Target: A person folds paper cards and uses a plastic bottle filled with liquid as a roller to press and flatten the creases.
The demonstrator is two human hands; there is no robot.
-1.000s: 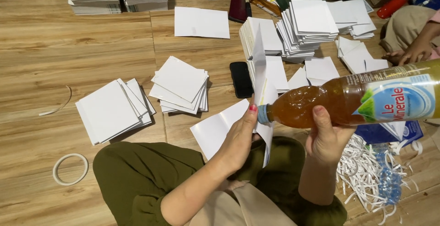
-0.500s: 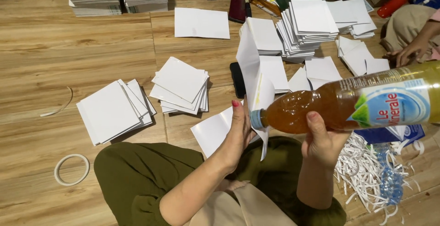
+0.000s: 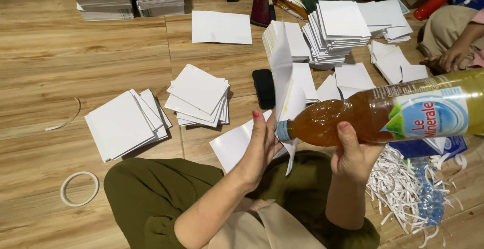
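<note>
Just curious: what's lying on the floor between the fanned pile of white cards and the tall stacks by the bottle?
A black phone, seen in the head view.

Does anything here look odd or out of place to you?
Yes. The right hand holds a plastic bottle of amber liquid tipped on its side, its blue cap end against a folded white sheet held by the left hand. No spill shows. White paper shreds litter the floor at the right.
</note>
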